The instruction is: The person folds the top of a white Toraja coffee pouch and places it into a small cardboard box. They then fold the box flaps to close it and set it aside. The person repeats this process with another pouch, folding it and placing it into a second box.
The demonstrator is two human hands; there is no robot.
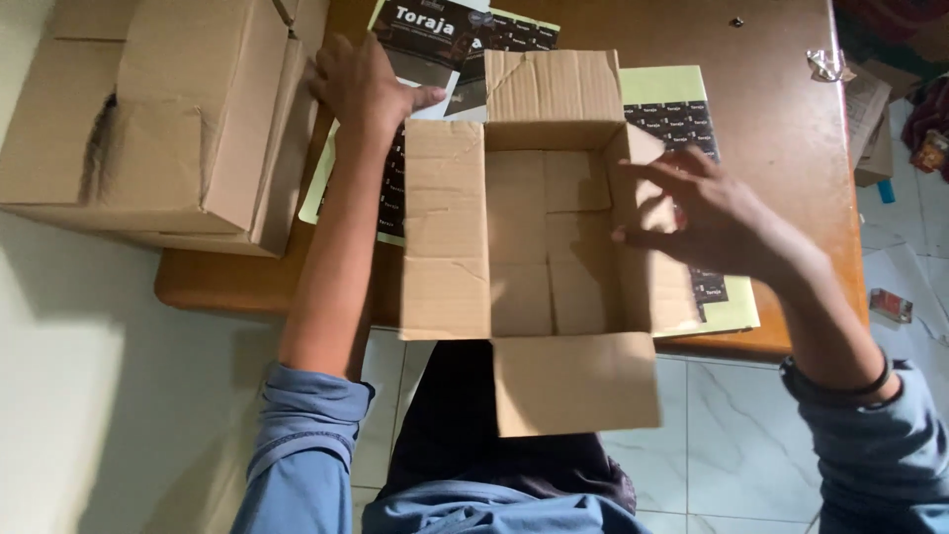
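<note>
Over at the far left a big closed cardboard carton (148, 119) sits half on the wooden table (781, 129), its side dented and torn dark. Just beside it the person's left hand (361, 84) lies flat, fingers loosely spread, palm down on a dark printed sheet (435, 35) at the back corner of the open cardboard box (519, 237); the thumb points toward the box's rear flap. Whether the hand actually touches the box's left flap I cannot tell. The box stands in the middle at the table's near edge, all four flaps folded outward, the near flap hanging over the tiled floor (732, 435) and the person's lap. Inside, its bottom flaps are closed and nothing lies in it. Under it and out to both sides spread pale yellow-green sheets of dark labels (682, 109). Next comes the right hand (707, 218), hovering at the box's right wall with fingers spread and slightly curled, fingertips at the upper edge of that wall; it is blurred, so a firm grip cannot be made out. Both forearms come out of rolled blue sleeves (306, 435). Farther right, a small crumpled silvery scrap (822, 65) rests near the table's far corner.
</note>
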